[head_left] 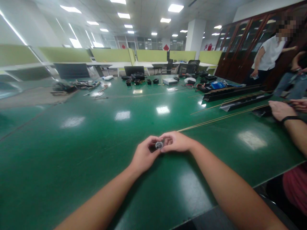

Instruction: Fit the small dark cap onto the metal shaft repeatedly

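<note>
My left hand [143, 155] and my right hand [176, 142] meet just above the green table [83, 150], near its front edge. Both are closed around a small dark cylindrical part with a shiny round metal end [158, 145] that faces me. The fingers of each hand pinch it from either side, and most of the part is hidden by them.
Long thin brass rods [216, 118] and black rails [230, 93] lie at the right. A co-worker's arm with a black wristband [289, 118] rests on the table's right edge. Small black parts, boxes and tools [153, 81] sit at the far end. People stand by wooden cabinets [240, 48].
</note>
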Demonstrator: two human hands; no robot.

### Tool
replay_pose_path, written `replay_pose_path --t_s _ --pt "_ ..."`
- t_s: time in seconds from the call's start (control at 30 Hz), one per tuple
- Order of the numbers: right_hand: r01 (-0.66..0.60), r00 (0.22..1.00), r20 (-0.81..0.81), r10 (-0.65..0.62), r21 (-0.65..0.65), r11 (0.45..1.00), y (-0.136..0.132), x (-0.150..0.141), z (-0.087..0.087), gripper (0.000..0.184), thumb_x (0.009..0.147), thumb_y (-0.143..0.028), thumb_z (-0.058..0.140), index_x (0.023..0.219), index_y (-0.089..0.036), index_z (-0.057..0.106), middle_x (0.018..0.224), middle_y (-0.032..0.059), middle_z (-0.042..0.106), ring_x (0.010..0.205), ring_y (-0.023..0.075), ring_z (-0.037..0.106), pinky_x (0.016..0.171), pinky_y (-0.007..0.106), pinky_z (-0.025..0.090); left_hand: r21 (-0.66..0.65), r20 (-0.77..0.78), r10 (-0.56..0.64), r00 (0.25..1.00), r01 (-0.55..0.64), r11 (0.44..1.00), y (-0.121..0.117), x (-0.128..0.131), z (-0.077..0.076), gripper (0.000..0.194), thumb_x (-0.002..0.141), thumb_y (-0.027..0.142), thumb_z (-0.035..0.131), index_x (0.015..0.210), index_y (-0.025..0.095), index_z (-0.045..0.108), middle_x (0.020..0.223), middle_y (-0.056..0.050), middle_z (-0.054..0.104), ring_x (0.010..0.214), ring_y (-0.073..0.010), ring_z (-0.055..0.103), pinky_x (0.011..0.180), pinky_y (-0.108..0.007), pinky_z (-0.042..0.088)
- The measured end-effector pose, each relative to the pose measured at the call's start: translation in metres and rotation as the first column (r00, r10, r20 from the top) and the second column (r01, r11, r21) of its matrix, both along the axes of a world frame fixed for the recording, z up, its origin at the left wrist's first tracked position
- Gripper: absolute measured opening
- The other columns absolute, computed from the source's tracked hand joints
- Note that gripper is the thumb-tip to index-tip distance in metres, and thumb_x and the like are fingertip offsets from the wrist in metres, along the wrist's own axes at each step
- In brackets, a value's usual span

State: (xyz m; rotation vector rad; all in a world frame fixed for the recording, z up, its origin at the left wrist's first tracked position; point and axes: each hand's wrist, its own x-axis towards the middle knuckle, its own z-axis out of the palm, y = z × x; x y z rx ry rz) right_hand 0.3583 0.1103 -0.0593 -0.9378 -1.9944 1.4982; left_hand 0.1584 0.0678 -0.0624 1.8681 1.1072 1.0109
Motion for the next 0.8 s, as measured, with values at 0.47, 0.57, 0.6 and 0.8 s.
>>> replay_pose_path --t_s 0.47,0.57,0.6,0.8 --pt "0.001 1.0 -0.025 -0.001 -0.004 1.0 0.0006 0.0 -0.0025 0.057 0.066 -0.027 0.083 0.118 -0.014 0.063 0.075 -0.001 0.063 0.065 0.0108 0.058 0.064 0.023 0.047 -0.011 0.012 0.031 0.999 -0.03 0.999 0.0011 0.0001 -0.0012 0.022 0.077 0.022 0.07 0.098 0.02 0.063 0.103 -0.002 0.069 0.093 -0.018 0.067 0.087 -0.03 0.052" --pt "0.0 1.0 -0.021 0.0 -0.001 1.0 0.0007 0.0004 -0.003 0.058 0.066 -0.029 0.083 0.118 -0.014 0.063 0.076 -0.0004 0.064 0.064 0.0106 0.057 0.063 0.023 0.047 0.005 -0.007 0.043 0.999 -0.043 0.999 0.0011 0.0006 -0.0006 0.022 0.076 0.021 0.071 0.098 0.02 0.064 0.099 -0.001 0.07 0.091 -0.0174 0.067 0.084 -0.029 0.052" --pt "-0.001 1.0 -0.017 0.001 0.0 1.0 0.0006 0.0007 -0.0032 0.059 0.066 -0.03 0.083 0.119 -0.014 0.063 0.076 -0.0002 0.064 0.064 0.0106 0.057 0.063 0.023 0.047 0.01 -0.014 0.049 0.999 -0.049 0.999 0.0009 0.0009 -0.0004 0.023 0.076 0.022 0.071 0.098 0.02 0.064 0.097 -0.001 0.07 0.09 -0.0172 0.066 0.083 -0.029 0.052" --pt "0.015 1.0 0.001 -0.015 -0.005 1.0 -0.0006 0.0017 -0.004 0.063 0.066 -0.032 0.083 0.122 -0.015 0.06 0.079 0.0006 0.065 0.065 0.0115 0.058 0.064 0.024 0.047 0.047 -0.059 0.138 0.989 -0.135 0.99 0.0028 -0.0032 0.0004 0.027 0.076 0.029 0.074 0.102 0.022 0.067 0.095 -0.001 0.071 0.083 -0.0174 0.066 0.077 -0.03 0.053"
